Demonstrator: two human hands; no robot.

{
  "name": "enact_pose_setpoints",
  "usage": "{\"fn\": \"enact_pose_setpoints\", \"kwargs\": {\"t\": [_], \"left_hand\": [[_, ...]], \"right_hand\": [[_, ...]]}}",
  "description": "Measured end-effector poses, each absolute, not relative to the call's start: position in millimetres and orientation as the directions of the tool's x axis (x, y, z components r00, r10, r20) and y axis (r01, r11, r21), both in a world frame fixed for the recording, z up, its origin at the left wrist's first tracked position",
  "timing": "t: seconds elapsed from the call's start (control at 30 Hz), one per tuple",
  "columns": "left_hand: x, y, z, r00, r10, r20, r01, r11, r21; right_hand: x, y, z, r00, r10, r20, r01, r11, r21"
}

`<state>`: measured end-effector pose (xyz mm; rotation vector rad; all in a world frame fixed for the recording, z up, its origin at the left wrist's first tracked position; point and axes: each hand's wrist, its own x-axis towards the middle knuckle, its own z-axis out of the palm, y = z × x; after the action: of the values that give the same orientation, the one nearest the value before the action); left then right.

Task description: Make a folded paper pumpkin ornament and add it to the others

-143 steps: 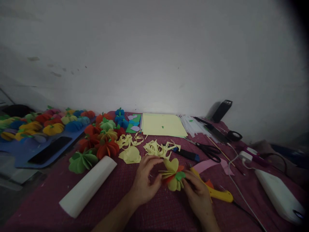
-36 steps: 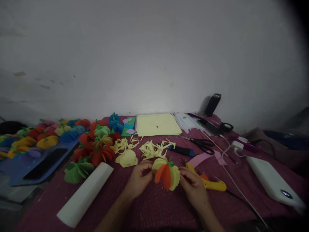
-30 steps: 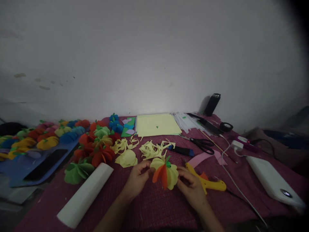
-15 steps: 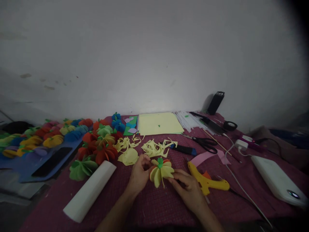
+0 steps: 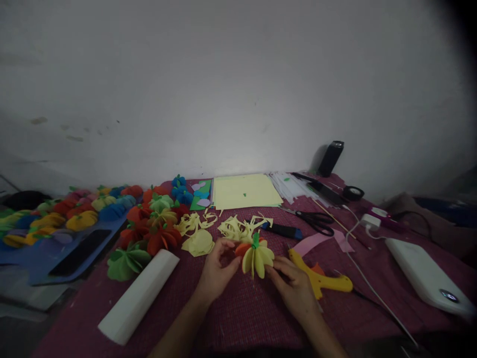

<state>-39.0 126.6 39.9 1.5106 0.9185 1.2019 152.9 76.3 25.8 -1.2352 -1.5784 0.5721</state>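
Note:
A small paper pumpkin (image 5: 257, 259) with yellow and orange petal folds and a green stem is held upright just above the cloth. My right hand (image 5: 294, 286) pinches its yellow petals at the right between thumb and fingers. On the other side, my left hand (image 5: 216, 271) is curled, with thumb and finger at the edge of the orange petals. Behind the pumpkin lie curly pale yellow paper scraps (image 5: 238, 228). A yellow glue gun (image 5: 322, 281) rests right beside my right hand.
Finished paper pumpkins (image 5: 164, 238) cluster at the left, near a white roll (image 5: 139, 298). Yellow paper sheets (image 5: 246, 191) lie against the wall. Scissors (image 5: 316, 221), a blue-and-black cutter (image 5: 281, 230), a white cable and a white power bank (image 5: 425, 273) occupy the right.
The pumpkin has turned and tipped more upright, so its stem now points up and orange petals show at its left. It has shifted slightly right, and my left fingers have spread somewhat.

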Motion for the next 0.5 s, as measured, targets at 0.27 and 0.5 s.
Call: {"fn": "enact_pose_setpoints", "kwargs": {"t": [0.27,0.5], "left_hand": [[-45.4,116.4,50.0,0.278,0.792,0.544,0.232,-0.605,0.762],[-41.7,110.5,50.4,0.419,0.692,0.588,0.33,-0.719,0.612]], "right_hand": [[154.9,78.9,22.1,0.066,0.905,0.421,0.471,0.344,-0.813],[154.4,79.7,22.1,0.077,0.91,0.408,0.46,0.331,-0.824]]}}
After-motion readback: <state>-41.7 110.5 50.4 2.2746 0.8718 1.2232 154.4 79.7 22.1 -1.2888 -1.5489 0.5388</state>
